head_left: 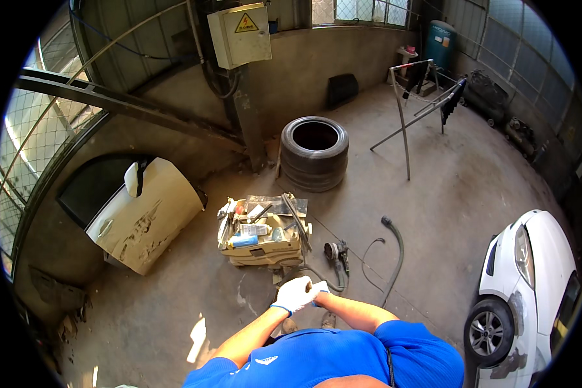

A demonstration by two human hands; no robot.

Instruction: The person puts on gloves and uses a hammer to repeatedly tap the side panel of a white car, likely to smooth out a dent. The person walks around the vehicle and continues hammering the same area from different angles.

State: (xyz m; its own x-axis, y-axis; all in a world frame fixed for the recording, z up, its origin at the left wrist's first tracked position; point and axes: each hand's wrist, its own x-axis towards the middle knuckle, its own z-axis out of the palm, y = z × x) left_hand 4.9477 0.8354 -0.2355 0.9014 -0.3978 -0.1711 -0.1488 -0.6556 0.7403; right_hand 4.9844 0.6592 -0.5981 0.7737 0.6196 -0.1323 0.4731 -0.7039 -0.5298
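Left of the tan tool cart (262, 253), seeing a pale car door (158, 223) standing against the wall, showing dark marks across its panel. Beyond the cart and slightly left, seeing a pale electrical box (240, 37) hanging high, bearing a yellow warning triangle. On top of the cart, seeing a blue container (244, 240) and a white tube (255, 229) lying among assorted tools. Just on the near side of the cart, wearing white gloves (290, 299) with blue cuffs; holding the left hand (296, 294) in a narrow curl, touching the right hand (321, 288). Seeing the right hand only partly behind the left, so not telling how wide or narrow, nor whether pinching anything with either. Beyond the cart and to its right, seeing stacked tyres (313, 171). Just right of the cart, seeing a black round-headed power tool (335, 251) lying on the floor, and farther right, a dark hose (398, 255) curving. Well beyond the cart to the right, seeing a metal stand (402, 123) and a green tank (439, 48). Well right of the cart, seeing a white car (540, 258) showing grey patches near the front wheel (489, 332).
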